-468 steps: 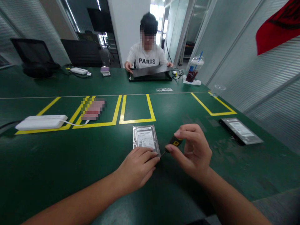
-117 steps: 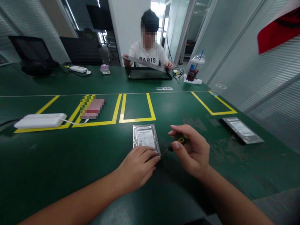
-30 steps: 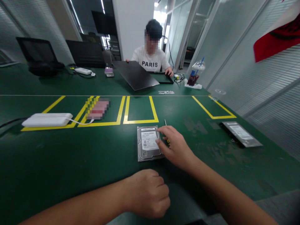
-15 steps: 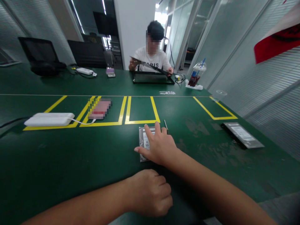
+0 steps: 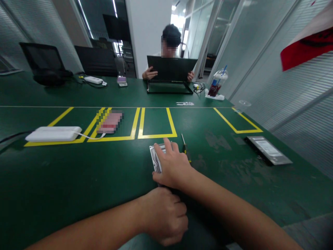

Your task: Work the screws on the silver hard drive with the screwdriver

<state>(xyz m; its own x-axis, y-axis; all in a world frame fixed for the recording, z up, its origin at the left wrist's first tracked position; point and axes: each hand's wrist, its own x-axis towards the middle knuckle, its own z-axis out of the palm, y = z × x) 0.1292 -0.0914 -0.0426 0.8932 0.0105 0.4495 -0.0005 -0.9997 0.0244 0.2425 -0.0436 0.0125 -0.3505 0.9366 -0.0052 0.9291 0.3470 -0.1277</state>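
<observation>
My right hand [image 5: 173, 166] lies over a silver hard drive [image 5: 156, 162] and grips it, thumb at the near left side and fingers across its far part. Much of the drive is hidden beneath the palm; its left edge and part of a white label show. The drive sits slightly turned. My left hand [image 5: 166, 217] is a closed fist at the near side of the table, just below the drive, with nothing visible in it. Beside my right hand, a screwdriver [image 5: 185, 149] with a black and yellow handle lies on the table.
Another drive [image 5: 269, 150] lies at right. Yellow tape outlines [image 5: 157, 136] mark the green table [image 5: 104, 173]. At left are a white power strip [image 5: 54, 133] and a blurred pink object [image 5: 111, 123]. Opposite, a person holds a dark panel [image 5: 171, 69] above a black frame [image 5: 170, 92]; a drink cup [image 5: 216, 83] stands nearby.
My right hand has closed in on the hard drive, which has turned and shifted slightly left, uncovering the screwdriver's handle. Across the table, the person has raised the dark panel upright. My left fist barely moved.
</observation>
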